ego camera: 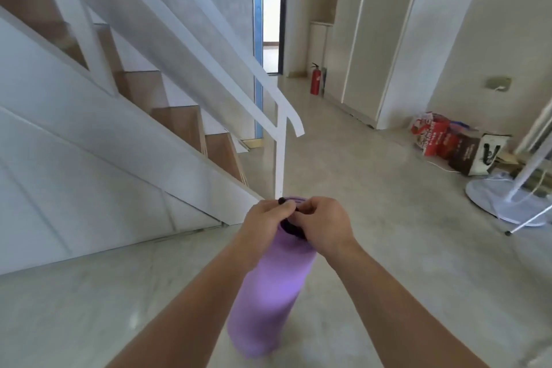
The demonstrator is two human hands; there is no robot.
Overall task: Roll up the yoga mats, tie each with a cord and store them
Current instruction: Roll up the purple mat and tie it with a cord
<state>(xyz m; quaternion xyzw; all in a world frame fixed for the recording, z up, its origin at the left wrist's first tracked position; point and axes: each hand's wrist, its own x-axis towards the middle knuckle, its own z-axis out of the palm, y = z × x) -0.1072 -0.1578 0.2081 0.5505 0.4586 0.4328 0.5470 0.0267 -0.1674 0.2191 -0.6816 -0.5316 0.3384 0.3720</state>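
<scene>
Tying a black cord point(294, 225) round the far end of the rolled purple mat point(274, 287) standing mid-floor, left hand point(265, 222) and right hand point(324, 225) are both pinching cord ends; mat is probably light, soft, springy, best gripped mid-roll.
</scene>
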